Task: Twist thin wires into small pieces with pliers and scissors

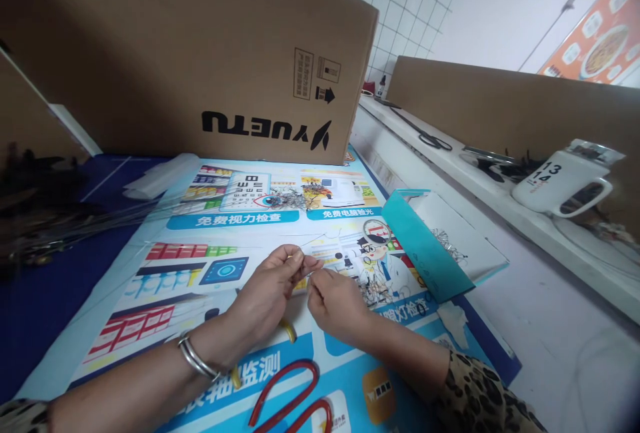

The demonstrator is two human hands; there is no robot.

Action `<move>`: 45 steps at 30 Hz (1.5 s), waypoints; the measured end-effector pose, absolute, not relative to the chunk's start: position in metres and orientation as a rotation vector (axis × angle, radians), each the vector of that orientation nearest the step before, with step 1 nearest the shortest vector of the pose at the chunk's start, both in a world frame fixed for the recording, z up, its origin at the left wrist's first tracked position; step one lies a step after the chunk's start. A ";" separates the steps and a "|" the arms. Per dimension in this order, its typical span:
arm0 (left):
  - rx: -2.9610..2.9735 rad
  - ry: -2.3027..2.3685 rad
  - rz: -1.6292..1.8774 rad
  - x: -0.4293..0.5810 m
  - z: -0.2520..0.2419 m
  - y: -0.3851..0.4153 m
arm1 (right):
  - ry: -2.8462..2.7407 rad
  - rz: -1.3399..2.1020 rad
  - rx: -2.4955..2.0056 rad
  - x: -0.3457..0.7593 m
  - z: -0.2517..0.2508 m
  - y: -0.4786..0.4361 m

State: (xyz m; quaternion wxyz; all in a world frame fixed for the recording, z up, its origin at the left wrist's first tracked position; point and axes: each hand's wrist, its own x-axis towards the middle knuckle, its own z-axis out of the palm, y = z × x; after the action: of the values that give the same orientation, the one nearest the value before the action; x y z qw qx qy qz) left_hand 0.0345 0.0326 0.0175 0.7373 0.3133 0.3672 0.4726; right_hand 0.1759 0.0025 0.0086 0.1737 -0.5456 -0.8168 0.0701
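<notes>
Both my hands meet over a printed blue poster [210,266] laid on the table. My left hand [273,290] is closed in a pinch on a thin wire-like piece, and a yellow-handled tool [289,330] sticks out beneath its palm. My right hand [334,300] is also pinched closed, fingertips touching the same small piece at the left hand's fingertips. The piece is too small to name. Silver bangles [196,356] sit on my left wrist. Red tool handles [293,396] lie on the poster just below my hands.
A large brown cardboard box [200,53] stands behind the poster. A shallow teal-edged box lid [440,246] with small metal bits lies to the right. A pile of metal bits [285,200] lies on the poster. A white mug [565,180] and scissors [433,140] rest on the right ledge. Dark wires [45,226] lie left.
</notes>
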 end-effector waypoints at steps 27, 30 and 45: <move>0.769 0.715 1.008 0.040 0.014 0.028 | -2.091 0.599 -1.304 0.180 0.006 0.006; 0.762 0.697 1.007 0.039 0.015 0.028 | -1.872 0.868 -1.146 0.180 0.006 0.007; 0.875 0.622 1.026 0.040 0.018 0.026 | -1.446 1.319 -1.053 0.180 -0.001 0.012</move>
State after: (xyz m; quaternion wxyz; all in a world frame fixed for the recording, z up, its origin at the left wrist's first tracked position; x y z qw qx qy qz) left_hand 0.0396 0.0255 0.0183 0.7367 0.3985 0.2831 0.4673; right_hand 0.1802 0.0117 -0.0010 0.4435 -0.4246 -0.5830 0.5321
